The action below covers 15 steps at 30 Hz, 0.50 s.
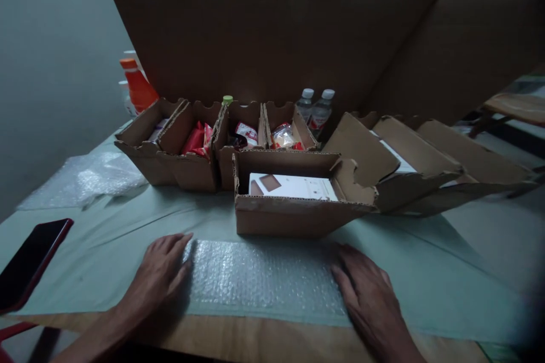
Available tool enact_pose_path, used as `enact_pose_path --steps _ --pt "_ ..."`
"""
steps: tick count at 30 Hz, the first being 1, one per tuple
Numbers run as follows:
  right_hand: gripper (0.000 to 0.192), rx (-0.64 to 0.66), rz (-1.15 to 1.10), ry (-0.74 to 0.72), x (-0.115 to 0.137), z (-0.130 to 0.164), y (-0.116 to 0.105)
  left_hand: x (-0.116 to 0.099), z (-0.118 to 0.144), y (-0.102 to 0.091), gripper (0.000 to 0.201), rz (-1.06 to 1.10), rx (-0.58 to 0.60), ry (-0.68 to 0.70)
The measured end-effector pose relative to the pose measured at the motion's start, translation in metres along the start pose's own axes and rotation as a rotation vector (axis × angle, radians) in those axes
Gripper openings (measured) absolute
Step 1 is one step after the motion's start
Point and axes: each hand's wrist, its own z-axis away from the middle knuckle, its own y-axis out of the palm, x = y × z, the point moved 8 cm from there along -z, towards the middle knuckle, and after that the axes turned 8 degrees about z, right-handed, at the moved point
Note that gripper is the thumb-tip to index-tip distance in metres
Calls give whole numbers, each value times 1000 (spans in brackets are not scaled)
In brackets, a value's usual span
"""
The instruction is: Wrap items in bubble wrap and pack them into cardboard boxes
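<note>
A flat sheet of bubble wrap (266,278) lies on the green cloth near the table's front edge. At its left end rests my left hand (164,266), fingers stretched forward and thumb apart along the edge. My right hand (366,286) is at the other end, its fingers also extended and its thumb along the edge. Neither hand is closed around the sheet; the fingertips on the right are partly hidden. Just behind the sheet stands an open cardboard bin (289,220), with a white printed box (293,187) inside.
Several cardboard bins (191,173) with packaged goods stand behind, with more bins (421,187) at the right. A tall cardboard panel (272,45) rises behind them, near clear bottles (319,110) and an orange bottle (138,88). Loose bubble wrap (85,178) and a phone (32,261) lie left.
</note>
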Motion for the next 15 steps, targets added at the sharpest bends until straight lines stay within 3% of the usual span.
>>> enact_pose_path --steps 4,7,11,13,15 --pt "35 76 -32 -75 11 -22 13 8 -5 -1 31 -76 149 -196" --pt "30 100 -117 -26 10 -24 13 2 -4 5 19 -51 218 -230" --pt "26 186 -284 151 5 -10 -2 2 -1 1 10 135 188 -274" --pt "28 258 -433 210 15 4 -9 10 -2 -14 11 271 144 -317" --pt "41 374 -612 212 42 21 -9 22 -10 -40 17 332 46 -336"
